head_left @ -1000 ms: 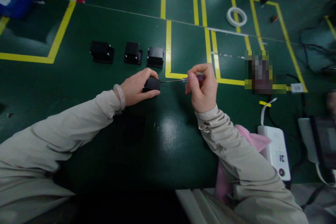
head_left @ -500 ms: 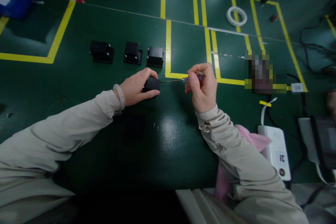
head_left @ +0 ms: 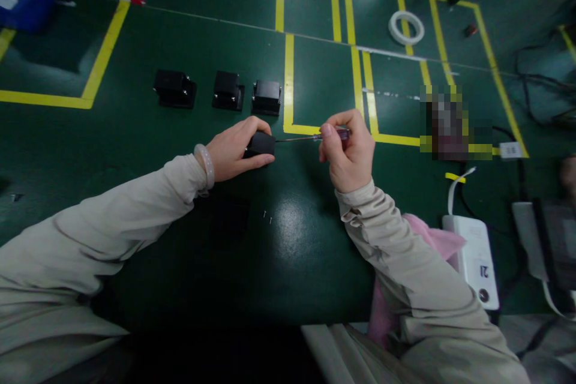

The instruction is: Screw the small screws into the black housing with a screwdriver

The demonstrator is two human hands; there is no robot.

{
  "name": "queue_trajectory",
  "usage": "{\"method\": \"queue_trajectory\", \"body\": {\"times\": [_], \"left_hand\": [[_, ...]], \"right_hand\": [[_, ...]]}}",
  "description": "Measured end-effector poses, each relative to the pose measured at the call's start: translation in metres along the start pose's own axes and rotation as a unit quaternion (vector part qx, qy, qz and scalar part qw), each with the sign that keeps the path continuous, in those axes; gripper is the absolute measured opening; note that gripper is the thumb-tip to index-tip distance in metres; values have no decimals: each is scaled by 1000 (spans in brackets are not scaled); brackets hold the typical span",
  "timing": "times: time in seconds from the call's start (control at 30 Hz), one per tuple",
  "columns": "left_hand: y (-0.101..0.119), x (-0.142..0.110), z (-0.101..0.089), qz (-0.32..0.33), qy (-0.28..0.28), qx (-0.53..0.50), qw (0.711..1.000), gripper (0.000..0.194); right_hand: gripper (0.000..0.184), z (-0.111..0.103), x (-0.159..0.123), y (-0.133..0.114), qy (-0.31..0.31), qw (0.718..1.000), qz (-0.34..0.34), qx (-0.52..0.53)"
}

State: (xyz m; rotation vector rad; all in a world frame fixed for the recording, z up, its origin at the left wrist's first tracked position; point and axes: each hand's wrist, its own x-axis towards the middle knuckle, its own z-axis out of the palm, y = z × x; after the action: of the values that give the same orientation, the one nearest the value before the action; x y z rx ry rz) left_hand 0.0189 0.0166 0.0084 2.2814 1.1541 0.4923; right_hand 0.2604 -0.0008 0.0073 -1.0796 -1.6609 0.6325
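My left hand (head_left: 234,149) is closed around a small black box-shaped part (head_left: 261,144), thumb on the near side and fingers on the far side. In my right hand (head_left: 347,150) is a screwdriver (head_left: 318,137) with a purplish see-through handle. Its thin shaft points left, and the tip meets the right side of the black part; the exact contact spot is too small to make out. Two small screws (head_left: 267,217) lie on the green table just nearer to me. Beyond my left hand stand three similar black parts (head_left: 267,97) with shiny screws at their sides.
Yellow tape outlines (head_left: 289,84) mark the table. A roll of white tape (head_left: 406,27) lies at the back right. On the right are a white power bank-like device (head_left: 472,258), a pink cloth (head_left: 427,234) and cables. A blue bin (head_left: 31,0) stands far left.
Both hands hold nearly the same place. My right hand's grip on the screwdriver handle shifts slightly, while the black part stays still.
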Motion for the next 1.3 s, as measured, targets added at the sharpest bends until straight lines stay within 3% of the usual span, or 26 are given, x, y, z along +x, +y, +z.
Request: {"method": "queue_trajectory", "body": {"times": [1.3], "left_hand": [[0, 0, 1, -3, -1, -1, 1000, 39]], "right_hand": [[29, 2, -1, 2, 25, 999, -22, -6]]}}
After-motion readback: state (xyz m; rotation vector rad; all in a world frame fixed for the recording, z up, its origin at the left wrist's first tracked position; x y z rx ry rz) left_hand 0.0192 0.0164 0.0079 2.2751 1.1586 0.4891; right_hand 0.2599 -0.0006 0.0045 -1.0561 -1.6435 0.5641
